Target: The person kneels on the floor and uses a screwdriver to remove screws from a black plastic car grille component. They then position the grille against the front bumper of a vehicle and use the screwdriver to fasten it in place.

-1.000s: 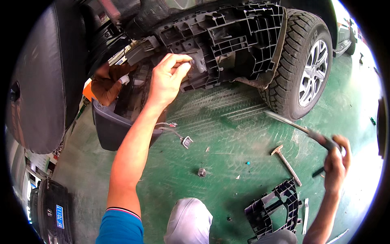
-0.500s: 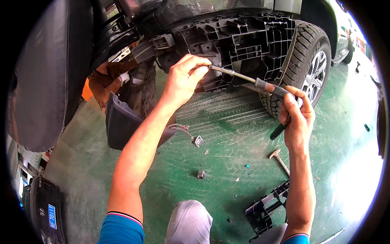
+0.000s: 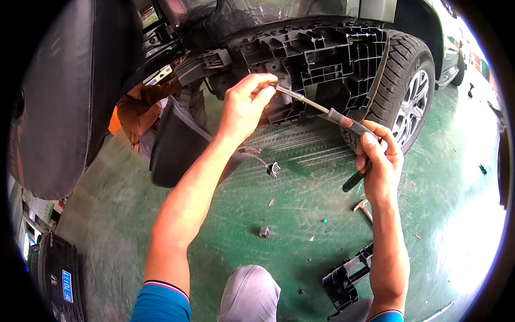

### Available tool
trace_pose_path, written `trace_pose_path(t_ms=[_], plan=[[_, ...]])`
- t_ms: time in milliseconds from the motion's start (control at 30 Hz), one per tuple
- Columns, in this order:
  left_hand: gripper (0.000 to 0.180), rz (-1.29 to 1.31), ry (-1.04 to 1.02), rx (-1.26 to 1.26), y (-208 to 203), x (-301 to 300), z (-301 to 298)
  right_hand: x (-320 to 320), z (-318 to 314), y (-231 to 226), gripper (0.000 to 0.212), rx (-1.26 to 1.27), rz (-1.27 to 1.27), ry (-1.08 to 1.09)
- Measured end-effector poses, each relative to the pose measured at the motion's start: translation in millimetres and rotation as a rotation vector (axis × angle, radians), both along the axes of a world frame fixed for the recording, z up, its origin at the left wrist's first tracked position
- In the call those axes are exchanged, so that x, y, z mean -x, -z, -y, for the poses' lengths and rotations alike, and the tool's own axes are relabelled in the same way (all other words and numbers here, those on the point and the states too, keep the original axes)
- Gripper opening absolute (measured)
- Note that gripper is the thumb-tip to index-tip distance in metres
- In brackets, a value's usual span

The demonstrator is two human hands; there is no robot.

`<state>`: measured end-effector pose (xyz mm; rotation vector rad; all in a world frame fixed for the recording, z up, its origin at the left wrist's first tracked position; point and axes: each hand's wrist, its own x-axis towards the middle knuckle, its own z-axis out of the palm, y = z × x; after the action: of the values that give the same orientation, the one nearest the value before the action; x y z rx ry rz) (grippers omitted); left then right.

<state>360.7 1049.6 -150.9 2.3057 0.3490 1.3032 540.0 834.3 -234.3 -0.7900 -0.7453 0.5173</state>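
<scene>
A long metal-shafted socket driver with a dark grip slants between my hands, in front of the car's exposed black plastic bracket. My right hand is wrapped round its grip; a dark green handle end sticks out below that hand, and I cannot tell whether it belongs to the same tool. My left hand pinches the driver's far tip, where a small dark piece shows between thumb and finger, too small to name.
A tyre stands right of the bracket. A dark bumper panel hangs at left, near a wire connector. On the green floor lie a hammer, a black plastic frame and a small grey block. Another person's brown sleeve shows behind the panel.
My right hand has shifted left and slightly down with the driver's grip. The left hand still pinches the tip. The bumper panel and its connector have moved right.
</scene>
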Motion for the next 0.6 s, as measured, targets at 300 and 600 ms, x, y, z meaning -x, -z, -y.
trace_pose_path(t_ms=[300, 600], plan=[[0.023, 0.109, -0.180, 0.022, -1, -20, 9, 36, -4, -9, 0.031, -0.040, 0.011, 0.145], [0.027, 0.023, -0.478, -0.298, -7, -29, 21, 51, -8, -25, 0.031, 0.028, 0.113, 0.295]])
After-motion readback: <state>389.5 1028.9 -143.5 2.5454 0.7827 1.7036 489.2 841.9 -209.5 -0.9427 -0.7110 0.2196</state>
